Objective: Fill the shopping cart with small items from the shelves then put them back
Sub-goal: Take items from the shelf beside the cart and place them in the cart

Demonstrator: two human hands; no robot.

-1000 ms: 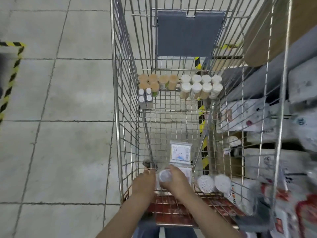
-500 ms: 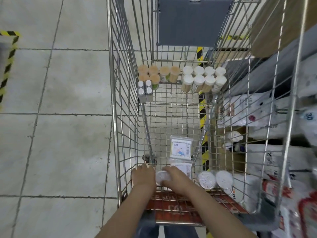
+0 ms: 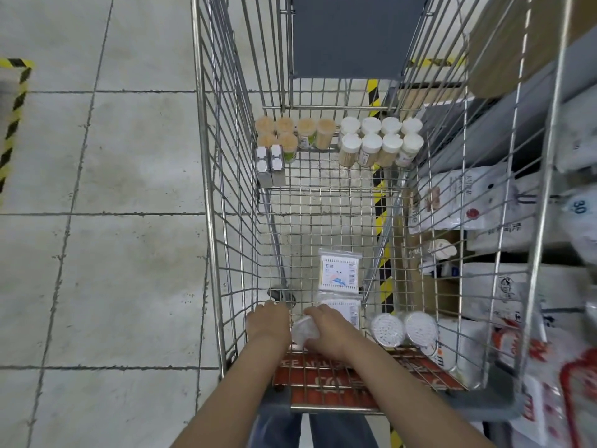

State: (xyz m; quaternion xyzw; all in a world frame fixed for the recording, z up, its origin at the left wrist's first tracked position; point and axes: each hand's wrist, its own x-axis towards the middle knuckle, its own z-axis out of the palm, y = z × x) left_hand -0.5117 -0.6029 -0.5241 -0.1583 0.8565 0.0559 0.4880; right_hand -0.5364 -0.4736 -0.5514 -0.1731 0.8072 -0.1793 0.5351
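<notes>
My right hand [image 3: 332,324] grips a clear round tub [image 3: 305,331] low at the near end of the wire shopping cart [image 3: 206,195]. My left hand [image 3: 269,321] is beside it with fingers curled down. A pale rounded edge peeks out at its left side; it seems to hold a second tub, mostly hidden. Two flat swab packets [image 3: 338,274] lie on the cart floor just beyond my hands. Two round tubs [image 3: 387,329] lie on their sides to the right. Toothpick jars with tan tops [image 3: 284,127] and white lids [image 3: 381,137] stand at the far end.
Two small grey boxes [image 3: 270,166] stand by the tan jars at the cart's left wall. Store shelves with white bagged goods [image 3: 468,202] run close along the cart's right side. Tiled floor [image 3: 97,221] lies on the left, with yellow-black tape [image 3: 16,101] at its edge.
Both hands have sunk a little lower toward the cart floor with the tub between them. The view has tilted slightly; the items in the cart have not moved.
</notes>
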